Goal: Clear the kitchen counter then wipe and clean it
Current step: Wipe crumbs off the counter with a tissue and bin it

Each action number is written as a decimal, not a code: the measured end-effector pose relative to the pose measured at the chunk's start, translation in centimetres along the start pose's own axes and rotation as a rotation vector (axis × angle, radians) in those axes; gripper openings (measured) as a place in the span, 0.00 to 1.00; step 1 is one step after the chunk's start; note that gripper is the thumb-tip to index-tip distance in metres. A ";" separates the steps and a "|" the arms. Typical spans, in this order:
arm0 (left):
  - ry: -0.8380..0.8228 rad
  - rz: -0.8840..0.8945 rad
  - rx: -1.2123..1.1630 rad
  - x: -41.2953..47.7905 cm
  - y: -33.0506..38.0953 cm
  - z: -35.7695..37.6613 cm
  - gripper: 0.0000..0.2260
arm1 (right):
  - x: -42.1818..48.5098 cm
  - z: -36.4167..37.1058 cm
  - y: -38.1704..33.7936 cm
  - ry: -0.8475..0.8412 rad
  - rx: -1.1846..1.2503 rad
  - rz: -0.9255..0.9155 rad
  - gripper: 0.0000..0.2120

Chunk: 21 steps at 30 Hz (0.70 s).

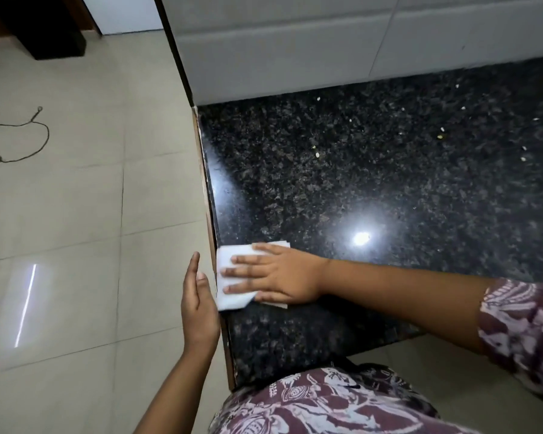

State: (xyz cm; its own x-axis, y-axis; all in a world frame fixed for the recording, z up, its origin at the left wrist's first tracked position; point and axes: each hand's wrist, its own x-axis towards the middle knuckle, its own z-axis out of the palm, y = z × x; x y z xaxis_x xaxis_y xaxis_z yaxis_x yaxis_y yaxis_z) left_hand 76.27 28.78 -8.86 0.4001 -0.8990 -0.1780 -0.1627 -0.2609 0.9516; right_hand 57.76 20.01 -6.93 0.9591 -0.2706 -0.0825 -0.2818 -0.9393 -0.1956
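Note:
The black speckled granite counter fills the right half of the view. My right hand lies flat, fingers spread, on a folded white cloth at the counter's left edge. My left hand is held open and cupped, palm toward the counter, just off that left edge beside the cloth. Small pale crumbs lie scattered over the far part of the counter, more of them toward the right.
A grey tiled wall rises behind the counter. Beige floor tiles spread to the left, with a thin cord lying on them. Dark furniture stands at the far left. A ceiling light reflects on the granite.

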 end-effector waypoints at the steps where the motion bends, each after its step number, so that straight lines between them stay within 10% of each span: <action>1: -0.019 0.020 0.018 0.6 0.3 0.3 0.18 | 0.7 -0.6 1.6 0.002 0.002 0.084 0.24; 10: -0.126 0.356 0.843 9.4 3.6 4.4 0.28 | 8.9 -4.2 13.1 0.011 0.052 0.578 0.24; 21: -0.106 0.480 1.020 16.4 4.9 8.4 0.27 | 17.2 -6.5 23.6 0.151 0.095 0.726 0.24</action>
State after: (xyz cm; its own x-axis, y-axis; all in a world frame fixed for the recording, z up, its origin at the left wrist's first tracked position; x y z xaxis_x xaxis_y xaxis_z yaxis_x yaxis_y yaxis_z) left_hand 74.44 9.80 -9.23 0.0279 -0.9960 0.0844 -0.9578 -0.0025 0.2874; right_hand 67.81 -8.18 -6.63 0.5218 -0.8484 -0.0893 -0.8399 -0.4927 -0.2274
